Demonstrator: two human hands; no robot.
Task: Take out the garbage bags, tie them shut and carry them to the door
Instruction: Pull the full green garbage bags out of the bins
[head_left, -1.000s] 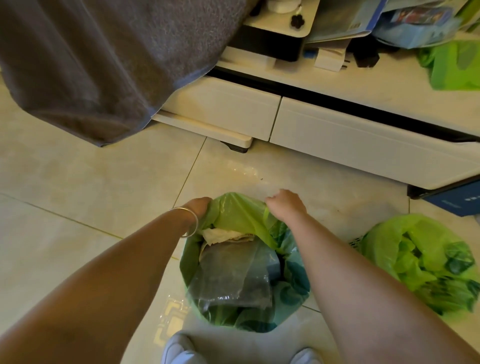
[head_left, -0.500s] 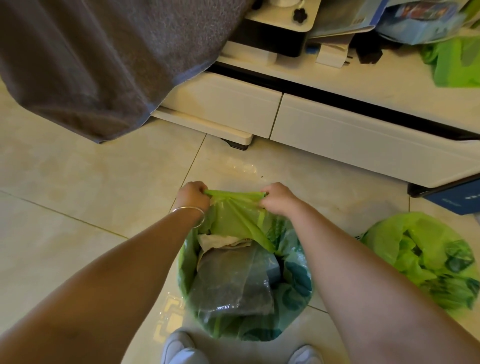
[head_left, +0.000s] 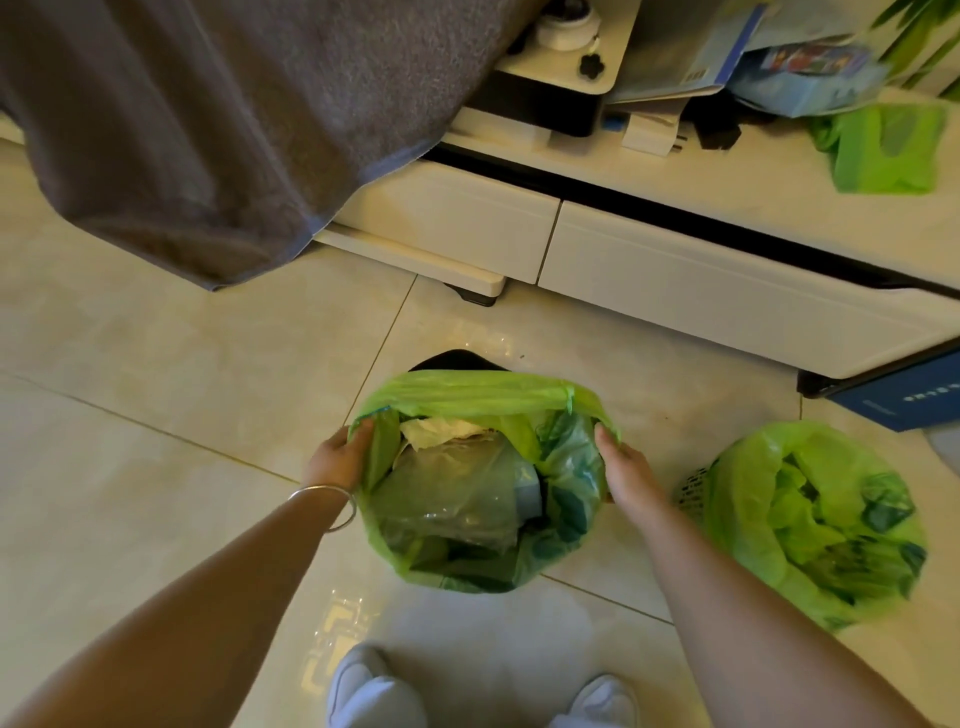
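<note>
A green garbage bag (head_left: 483, 400) full of plastic wrap and paper stands open on the tiled floor in front of my feet. A dark bin edge (head_left: 457, 359) shows just behind it. My left hand (head_left: 337, 460) grips the bag's rim on the left side. My right hand (head_left: 621, 467) holds the rim on the right side, thumb up along the plastic. A second green garbage bag (head_left: 815, 519) sits open to the right, lining a mesh basket (head_left: 691, 488).
A low white cabinet (head_left: 675, 270) with drawers runs across the back, cluttered on top with papers and a green bag (head_left: 883, 148). A grey cloth (head_left: 208, 119) hangs at upper left. A blue box (head_left: 904, 400) is at right. My shoes (head_left: 374, 691) are below.
Both hands slid from the far edge of the bag's rim outward to its left and right sides, and the mouth is spread wide. A dark bin edge now shows behind the bag.
</note>
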